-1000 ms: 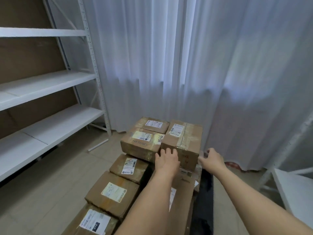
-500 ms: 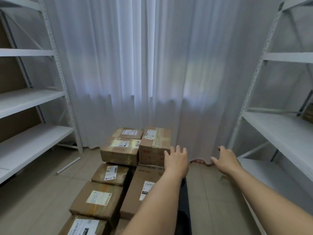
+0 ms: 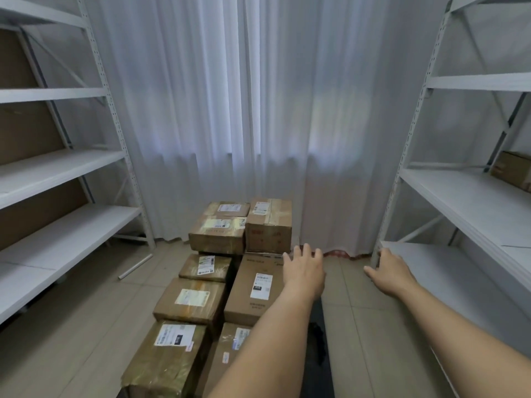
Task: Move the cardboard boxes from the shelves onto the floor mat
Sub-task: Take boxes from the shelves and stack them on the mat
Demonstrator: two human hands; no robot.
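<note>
Fingers of both hands are straight and slightly spread, holding nothing. The left hand hangs in the air over the right edge of the box stack, palm down; the right hand reaches toward the front corner of the lowest right-hand shelf board, and whether it touches the board I cannot tell.

A white sheer curtain fills the far wall from top to floor. A white metal shelving rack on the left shows bare white boards against a brown backing. A matching white metal shelving rack on the right carries one brown cardboard box on its middle shelf, cut off by the frame edge.

On the beige tiled floor between the racks, the brown taped cardboard boxes with white labels lie in two rows running away from the camera, the far ones stacked two high. They rest on a dark floor mat, whose edge shows to their right. A thin white tube lies on the tiles near the left rack.
</note>
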